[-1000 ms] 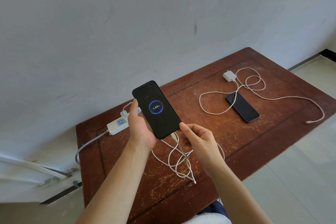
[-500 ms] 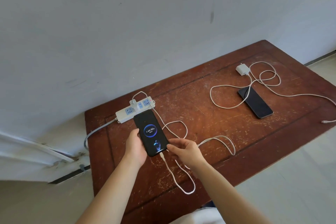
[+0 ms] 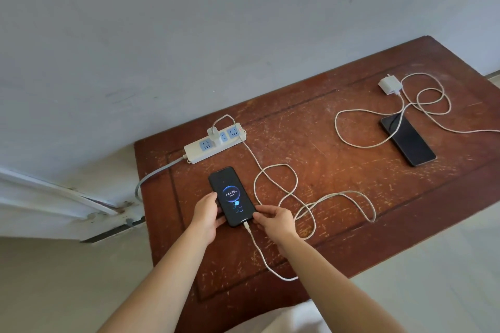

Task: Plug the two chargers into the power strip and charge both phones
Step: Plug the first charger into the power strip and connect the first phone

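Since the earlier frames the lit phone (image 3: 232, 196) has come down flat onto the table (image 3: 338, 170), near the power strip (image 3: 215, 142). Left hand (image 3: 207, 215) fingers curl on its left edge; right hand (image 3: 273, 217) fingertips pinch its lower right corner. Its cable (image 3: 276, 184) runs to a plugged-in charger (image 3: 213, 134). Second phone (image 3: 408, 142) and second charger (image 3: 388, 85) lie well apart, unplugged.

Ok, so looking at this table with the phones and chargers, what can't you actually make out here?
All from the head view:
- The far cable: its free end runs off the right edge.
- The power strip: its grey cord drops past the table edge, so the wall end is hidden.
- The lit phone: small print under 44.90 is too tiny to read.
- The left hand and right hand: whether they grip or merely touch the phone is unclear.
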The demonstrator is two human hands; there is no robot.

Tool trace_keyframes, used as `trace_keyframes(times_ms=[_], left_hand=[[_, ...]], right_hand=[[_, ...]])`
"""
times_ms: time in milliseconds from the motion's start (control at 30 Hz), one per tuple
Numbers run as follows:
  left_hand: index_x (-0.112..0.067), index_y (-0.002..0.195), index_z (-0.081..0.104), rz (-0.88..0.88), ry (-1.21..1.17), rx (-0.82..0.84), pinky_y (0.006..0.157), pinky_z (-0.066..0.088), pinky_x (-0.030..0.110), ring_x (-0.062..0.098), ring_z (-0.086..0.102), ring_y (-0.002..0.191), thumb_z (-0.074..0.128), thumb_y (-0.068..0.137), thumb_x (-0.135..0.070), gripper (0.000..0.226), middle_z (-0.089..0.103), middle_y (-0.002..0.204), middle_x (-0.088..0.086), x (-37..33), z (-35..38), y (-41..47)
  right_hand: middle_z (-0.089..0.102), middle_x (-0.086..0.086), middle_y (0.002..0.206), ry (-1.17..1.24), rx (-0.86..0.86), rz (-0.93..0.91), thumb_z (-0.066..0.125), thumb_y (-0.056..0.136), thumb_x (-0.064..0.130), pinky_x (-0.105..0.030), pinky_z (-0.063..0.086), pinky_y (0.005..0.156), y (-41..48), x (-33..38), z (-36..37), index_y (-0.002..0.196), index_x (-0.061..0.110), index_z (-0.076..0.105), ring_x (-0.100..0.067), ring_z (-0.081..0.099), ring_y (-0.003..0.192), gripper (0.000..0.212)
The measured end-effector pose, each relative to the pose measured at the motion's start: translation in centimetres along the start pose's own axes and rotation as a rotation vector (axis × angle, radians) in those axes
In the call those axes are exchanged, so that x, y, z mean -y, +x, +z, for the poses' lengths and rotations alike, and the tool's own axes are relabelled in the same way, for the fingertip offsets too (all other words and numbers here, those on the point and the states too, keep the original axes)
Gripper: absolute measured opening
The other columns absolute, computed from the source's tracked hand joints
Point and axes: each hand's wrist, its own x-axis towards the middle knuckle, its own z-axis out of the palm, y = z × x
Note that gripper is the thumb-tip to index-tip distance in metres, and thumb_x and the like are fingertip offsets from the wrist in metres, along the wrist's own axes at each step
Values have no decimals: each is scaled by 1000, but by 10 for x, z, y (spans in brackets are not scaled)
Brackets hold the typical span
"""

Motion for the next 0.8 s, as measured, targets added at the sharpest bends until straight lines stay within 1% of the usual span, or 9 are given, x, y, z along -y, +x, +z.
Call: trace_keyframes(times_ms=[100, 233, 300, 433, 567, 600, 667, 733, 800], left_hand=[[-18, 123, 59, 7, 41, 15, 69, 54, 38, 21, 67, 95, 42, 107, -32, 27, 70, 107, 5, -6, 0, 1], [-18, 138, 52, 38, 123, 36, 92, 48, 39, 11, 62, 94, 36, 107, -41, 42, 65, 119, 2, -8, -1, 6], [-16, 144, 48, 68, 160, 15, 95, 44, 38, 6, 59, 94, 35, 107, -45, 48, 63, 118, -1, -7, 1, 6], [-18, 151, 38, 91, 218, -3, 114, 38, 44, 23, 46, 137, 34, 105, -51, 57, 48, 152, 7, -2, 0, 1], [-21, 153, 35, 134, 267, 43, 118, 34, 47, 22, 40, 143, 33, 106, -50, 55, 42, 158, 4, 2, -8, -4], [-22, 153, 35, 156, 302, 63, 118, 34, 46, 21, 39, 143, 32, 106, -49, 54, 42, 158, 3, 3, -9, -6], [-22, 153, 35, 223, 398, 97, 117, 31, 40, 20, 37, 144, 31, 107, -49, 54, 41, 159, 2, 6, -12, -7], [-18, 154, 34, 336, 560, 95, 115, 28, 36, 20, 34, 145, 31, 107, -47, 55, 38, 160, 5, 7, -14, -9], [-14, 155, 31, 483, 799, 87, 120, 24, 40, 23, 27, 150, 32, 107, -45, 57, 32, 163, 9, 6, -14, -10]], right_hand=[[79, -5, 95, -71, -47, -28, 74, 91, 11, -34, 60, 91, 6, 2, 7, 115, 11, 74, -17, 76, 89, 24], [79, -3, 97, -198, -70, -66, 73, 91, 13, -19, 58, 77, 11, 7, 15, 117, 14, 74, -14, 76, 87, 26], [79, -6, 103, -255, -45, -76, 71, 92, 10, -18, 56, 78, 13, 9, 20, 120, 12, 73, -17, 75, 92, 29], [75, -6, 116, -370, 8, -97, 64, 94, 8, -21, 52, 81, 15, 11, 23, 128, 15, 70, -19, 70, 102, 35], [76, -2, 102, -361, 56, -97, 53, 100, 14, -21, 54, 69, 12, 16, 16, 134, 18, 64, -12, 67, 82, 36], [76, -1, 103, -363, 68, -104, 52, 101, 16, -22, 54, 68, 10, 17, 15, 136, 20, 63, -10, 65, 77, 37], [74, -1, 118, -420, 70, -158, 53, 101, 21, -12, 49, 65, 3, 23, 10, 140, 21, 60, -4, 65, 73, 40], [64, -2, 138, -547, 11, -274, 53, 101, 28, -15, 47, 86, -6, 28, 0, 143, 22, 56, -11, 67, 105, 42], [56, -3, 146, -633, -82, -393, 52, 103, 32, -28, 44, 103, -17, 29, -16, 144, 20, 54, -20, 57, 127, 43]])
